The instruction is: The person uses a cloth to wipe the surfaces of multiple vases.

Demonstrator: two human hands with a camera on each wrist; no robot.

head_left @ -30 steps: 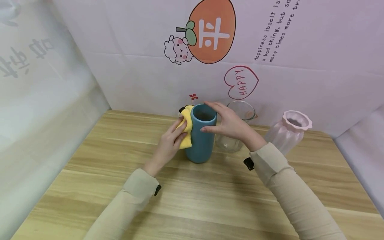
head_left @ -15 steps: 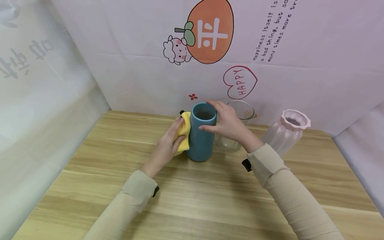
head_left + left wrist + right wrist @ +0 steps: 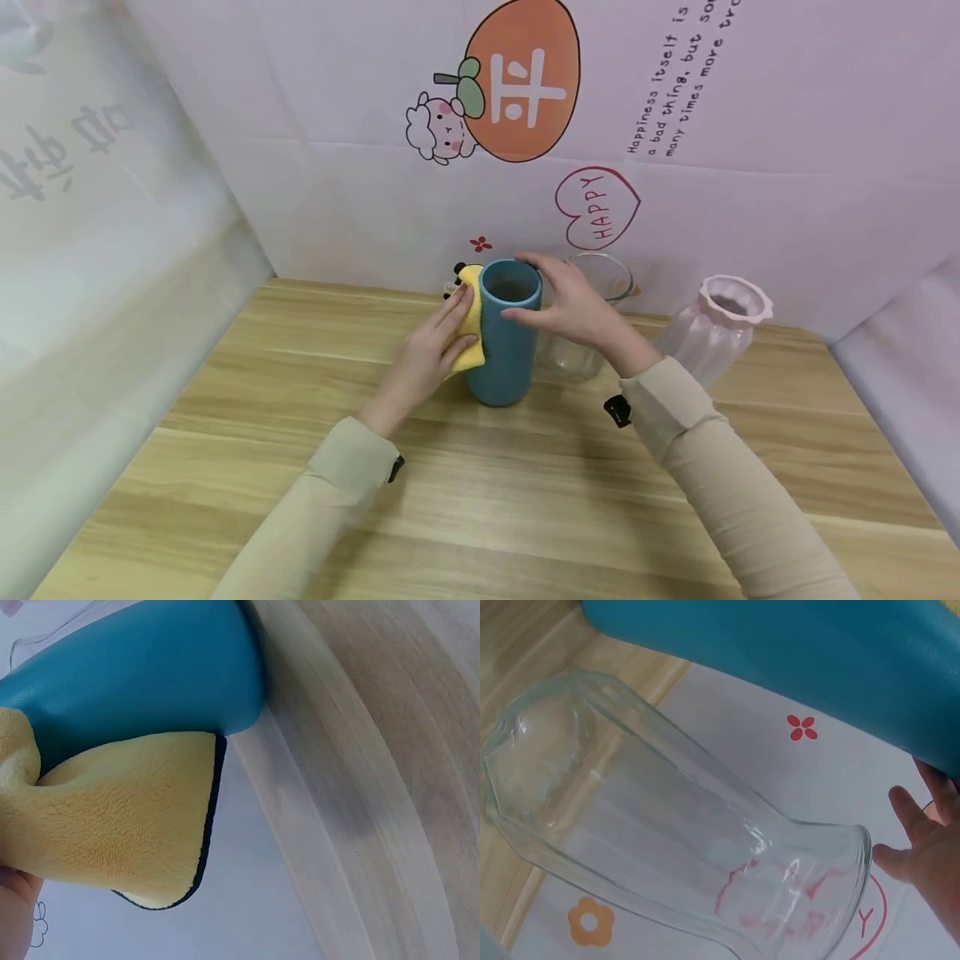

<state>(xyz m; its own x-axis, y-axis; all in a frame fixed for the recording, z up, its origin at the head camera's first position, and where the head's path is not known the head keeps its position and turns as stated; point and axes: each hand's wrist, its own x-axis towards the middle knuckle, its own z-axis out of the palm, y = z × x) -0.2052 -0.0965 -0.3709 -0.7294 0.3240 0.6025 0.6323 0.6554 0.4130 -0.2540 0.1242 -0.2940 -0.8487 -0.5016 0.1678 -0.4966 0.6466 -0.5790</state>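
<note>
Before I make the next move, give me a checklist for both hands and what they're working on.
1. Left hand holds yellow plush cloth: ok.
2. Cloth against side of tall blue cylindrical vase: ok.
3. Right hand grips blue vase near rim: ok.
4. Blue vase upright on light wooden table: ok.
5. Right hand apart from transparent flared glass vase: cannot tell; they nearly meet in the right wrist view.

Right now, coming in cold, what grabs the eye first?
The blue vase near the table's back edge, flanked by both hands: the left hand presses a bright yellow cloth to its side, the right hand holds it near the rim. Next, the big orange fruit print on the backdrop above, then the pink fluted vase at right.
</note>
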